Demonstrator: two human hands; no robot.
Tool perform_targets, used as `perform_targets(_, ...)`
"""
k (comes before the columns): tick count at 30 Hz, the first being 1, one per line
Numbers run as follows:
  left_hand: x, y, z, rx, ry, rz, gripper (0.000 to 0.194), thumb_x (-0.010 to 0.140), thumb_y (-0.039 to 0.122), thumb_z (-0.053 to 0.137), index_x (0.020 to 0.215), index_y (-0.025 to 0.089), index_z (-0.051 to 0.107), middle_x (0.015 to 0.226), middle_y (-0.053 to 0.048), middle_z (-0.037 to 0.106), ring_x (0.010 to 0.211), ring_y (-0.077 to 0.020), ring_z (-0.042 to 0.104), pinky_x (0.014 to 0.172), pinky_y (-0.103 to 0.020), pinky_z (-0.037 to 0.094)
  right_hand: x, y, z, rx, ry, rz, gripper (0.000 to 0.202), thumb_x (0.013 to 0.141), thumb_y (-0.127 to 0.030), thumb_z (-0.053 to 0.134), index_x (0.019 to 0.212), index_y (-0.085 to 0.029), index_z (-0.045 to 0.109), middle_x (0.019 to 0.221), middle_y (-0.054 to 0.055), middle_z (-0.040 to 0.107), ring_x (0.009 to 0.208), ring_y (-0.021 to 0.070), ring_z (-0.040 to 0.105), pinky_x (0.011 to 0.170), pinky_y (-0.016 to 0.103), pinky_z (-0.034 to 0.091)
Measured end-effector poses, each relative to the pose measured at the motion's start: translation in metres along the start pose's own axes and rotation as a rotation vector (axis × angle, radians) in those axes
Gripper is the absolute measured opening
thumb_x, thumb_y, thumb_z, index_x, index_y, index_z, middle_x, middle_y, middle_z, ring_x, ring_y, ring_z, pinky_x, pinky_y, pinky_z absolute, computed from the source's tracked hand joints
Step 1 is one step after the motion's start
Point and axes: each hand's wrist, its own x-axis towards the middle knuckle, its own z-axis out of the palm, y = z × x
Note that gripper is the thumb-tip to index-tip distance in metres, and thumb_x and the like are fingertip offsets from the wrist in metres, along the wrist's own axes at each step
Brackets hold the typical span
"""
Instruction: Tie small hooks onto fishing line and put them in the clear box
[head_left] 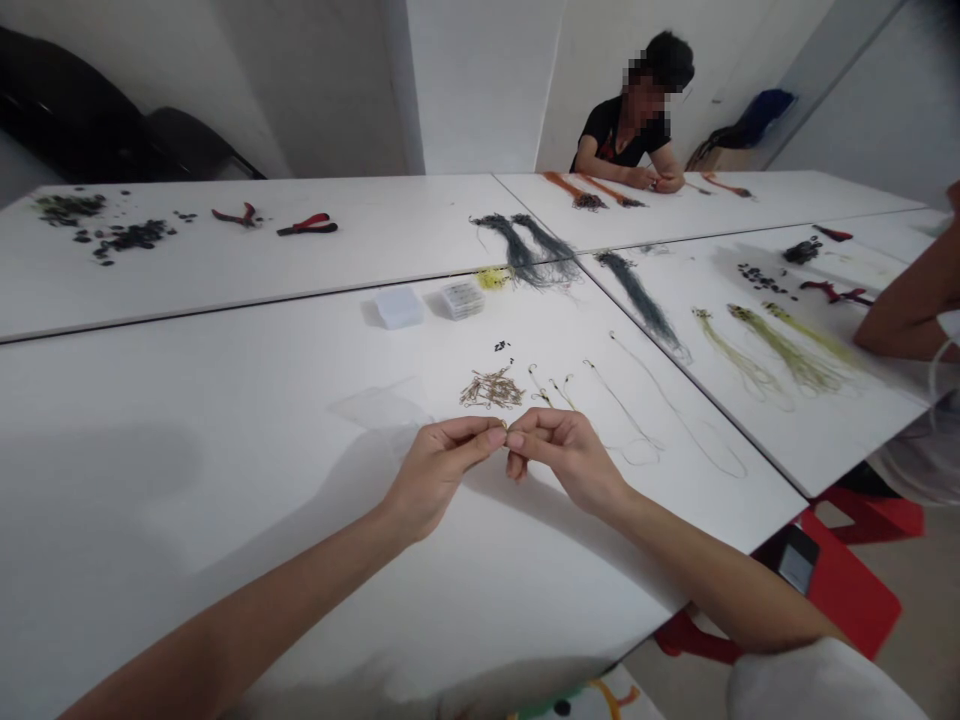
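Meeting fingertip to fingertip just above the white surface (247,480), the left hand (427,468) and the right hand (570,455) pinch a small piece (503,425) of golden color between thumbs and forefingers; most of it is hidden by the fingers, so its exact shape cannot be told. The right hand's other fingers curl loosely beneath.

Just beyond the hands lies a loose pile of brass-colored clips (491,388), with a few tiny black bits (502,346) behind it. To the left of the pile, a clear plastic bag (379,403) lies flat. To the right, several hooks with thin lines (616,392) are spread out, some lines curving toward the right edge.

Farther back stand a white box (399,307) and a clear box (463,300), side by side but apart, near some yellow bits (493,278) and dark thread bundles (517,248). Across the tables, a co-worker (634,130) leans on the far side, beside orange bundles (609,190).
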Motion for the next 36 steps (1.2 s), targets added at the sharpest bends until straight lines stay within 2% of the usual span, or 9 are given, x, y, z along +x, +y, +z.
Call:
perform_targets(4,0.001,0.001,0.001,-0.020,0.012,0.010,0.028,0.091,0.036,0.057,0.072,0.016,0.065,0.068,-0.003,0.057,0.076,-0.0179,0.055,0.078,-0.034,0.042,0.001,0.000,0.001,-0.005,0.016,-0.008,0.022,0.084,-0.037,0.071,0.085,-0.015,0.068,0.067,0.004,0.071,0.059,0.0144,0.064,0.064,0.031,0.051)
perform_targets(9,0.003,-0.001,0.005,-0.048,-0.005,0.048,0.028,0.093,0.034,0.055,0.074,0.017,0.065,0.067,-0.002,0.057,0.074,-0.0170,0.054,0.080,-0.035,0.041,0.003,-0.001,-0.001,0.065,0.007,-0.010,0.030,0.083,-0.034,0.072,0.106,-0.016,0.069,0.063,0.002,0.070,0.057,0.0148,0.064,0.065,0.032,0.052)
perform_targets(17,0.004,0.000,0.009,-0.059,0.010,0.031,0.029,0.091,0.038,0.056,0.073,0.017,0.064,0.065,-0.003,0.058,0.076,-0.0204,0.058,0.079,-0.036,0.044,0.004,-0.004,-0.003,0.155,-0.069,0.067,0.018,0.083,-0.034,0.072,0.078,-0.016,0.070,0.063,0.002,0.068,0.057,0.0122,0.060,0.063,0.029,0.050)
perform_targets(21,0.005,-0.002,0.005,-0.077,0.005,0.033,0.026,0.091,0.036,0.058,0.075,0.017,0.068,0.066,-0.003,0.061,0.079,-0.0205,0.059,0.083,-0.038,0.044,0.004,-0.004,-0.001,0.169,-0.057,0.062,0.016,0.082,-0.032,0.072,0.077,-0.018,0.069,0.062,0.001,0.066,0.057,0.0122,0.058,0.063,0.029,0.049)
perform_targets(25,0.006,-0.008,-0.002,-0.109,0.105,0.023,0.014,0.083,0.031,0.069,0.089,0.019,0.074,0.076,-0.003,0.067,0.087,-0.0207,0.060,0.087,-0.038,0.042,0.003,-0.005,0.000,0.137,-0.026,0.036,0.013,0.084,-0.031,0.070,0.081,-0.018,0.071,0.064,0.001,0.065,0.059,0.0125,0.056,0.064,0.030,0.046)
perform_targets(31,0.006,-0.007,-0.008,0.016,0.268,0.046,0.018,0.080,0.030,0.072,0.096,0.023,0.076,0.100,-0.004,0.070,0.095,-0.0195,0.056,0.086,-0.034,0.041,0.003,-0.006,-0.004,-0.024,0.163,-0.056,0.006,0.079,-0.031,0.075,0.077,-0.025,0.075,0.085,0.002,0.064,0.084,0.0158,0.054,0.078,0.032,0.043)
perform_targets(34,0.007,-0.006,-0.007,0.055,0.274,0.066,0.018,0.081,0.030,0.071,0.097,0.023,0.076,0.095,-0.004,0.069,0.088,-0.0175,0.054,0.080,-0.032,0.040,0.004,-0.006,-0.005,-0.001,0.188,-0.070,0.003,0.078,-0.030,0.076,0.078,-0.027,0.076,0.106,0.003,0.065,0.105,0.0198,0.054,0.090,0.036,0.042)
perform_targets(36,0.009,-0.007,-0.004,0.017,0.214,0.049,0.019,0.084,0.030,0.068,0.099,0.022,0.076,0.083,-0.003,0.067,0.079,-0.0153,0.052,0.075,-0.031,0.040,0.005,-0.006,-0.005,0.048,0.174,-0.059,0.003,0.079,-0.029,0.075,0.079,-0.027,0.077,0.113,0.004,0.064,0.113,0.0213,0.052,0.095,0.038,0.040)
